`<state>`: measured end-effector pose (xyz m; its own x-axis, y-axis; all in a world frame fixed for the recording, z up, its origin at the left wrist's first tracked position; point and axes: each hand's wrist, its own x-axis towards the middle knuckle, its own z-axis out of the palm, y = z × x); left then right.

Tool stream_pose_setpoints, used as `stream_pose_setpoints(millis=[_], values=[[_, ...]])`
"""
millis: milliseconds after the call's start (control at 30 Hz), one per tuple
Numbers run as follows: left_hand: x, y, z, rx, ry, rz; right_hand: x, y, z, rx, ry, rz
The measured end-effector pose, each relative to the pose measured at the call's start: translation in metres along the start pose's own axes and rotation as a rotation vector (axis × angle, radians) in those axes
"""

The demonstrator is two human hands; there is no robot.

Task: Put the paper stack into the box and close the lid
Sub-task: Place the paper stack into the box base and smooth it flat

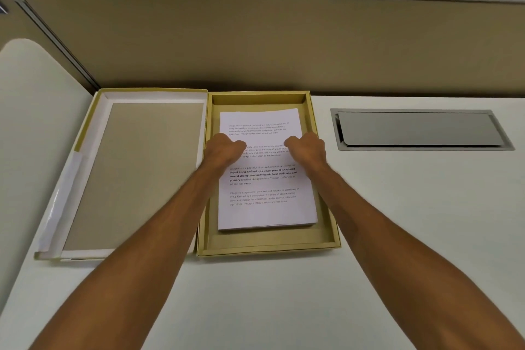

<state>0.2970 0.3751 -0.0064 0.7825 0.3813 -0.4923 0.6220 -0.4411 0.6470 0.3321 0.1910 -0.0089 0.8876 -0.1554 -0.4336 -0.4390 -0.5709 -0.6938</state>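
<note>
Now both clenched hands point(264, 148) rest on the paper stack point(265, 207) inside the box point(204, 207).

White desk point(397, 236) against a tan partition point(255, 37).

Paper stack point(265, 179) in box point(270, 247) (lid point(136, 173) lying left).

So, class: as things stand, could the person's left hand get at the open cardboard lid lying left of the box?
Probably yes. The left hand rests on the white printed paper stack, and the tan cardboard lid lies open right beside it, with nothing between them.
</note>
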Motion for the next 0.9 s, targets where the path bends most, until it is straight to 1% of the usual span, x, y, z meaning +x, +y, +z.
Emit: stream_pose_setpoints(millis=[67,133,200,267,333,400,500,533,600,700,767,900], values=[[-0.001,0.000,0.000,-0.011,-0.017,-0.006,0.000,0.002,0.003,-0.023,0.007,-0.008],[-0.003,-0.001,-0.002,-0.033,-0.071,-0.011,0.001,0.004,0.001,-0.038,0.009,-0.020],[-0.006,-0.007,-0.004,-0.032,-0.122,0.025,0.001,0.007,-0.001,-0.086,0.092,-0.087],[-0.018,-0.017,-0.002,0.009,-0.126,0.128,0.000,0.010,0.000,-0.160,0.205,-0.229],[-0.037,-0.034,0.002,0.087,-0.122,0.193,0.003,0.011,0.004,-0.248,0.216,-0.400],[-0.057,-0.054,0.009,0.191,-0.153,0.207,0.013,0.005,0.007,-0.384,0.205,-0.524],[-0.075,-0.075,0.019,0.321,-0.192,0.179,0.037,-0.012,0.010,-0.651,0.310,-0.678],[-0.077,-0.078,0.022,0.342,-0.192,0.182,0.044,-0.020,0.011,-0.709,0.321,-0.717],[-0.077,-0.081,0.027,0.376,-0.170,0.211,0.058,-0.035,0.017,-0.748,0.262,-0.789],[-0.076,-0.084,0.030,0.431,-0.160,0.237,0.072,-0.050,0.031,-0.775,0.045,-0.871],[-0.077,-0.088,0.032,0.459,-0.173,0.241,0.081,-0.054,0.040,-0.834,-0.058,-0.870],[-0.075,-0.092,0.033,0.495,-0.156,0.288,0.095,-0.049,0.048,-0.880,-0.117,-0.814]])
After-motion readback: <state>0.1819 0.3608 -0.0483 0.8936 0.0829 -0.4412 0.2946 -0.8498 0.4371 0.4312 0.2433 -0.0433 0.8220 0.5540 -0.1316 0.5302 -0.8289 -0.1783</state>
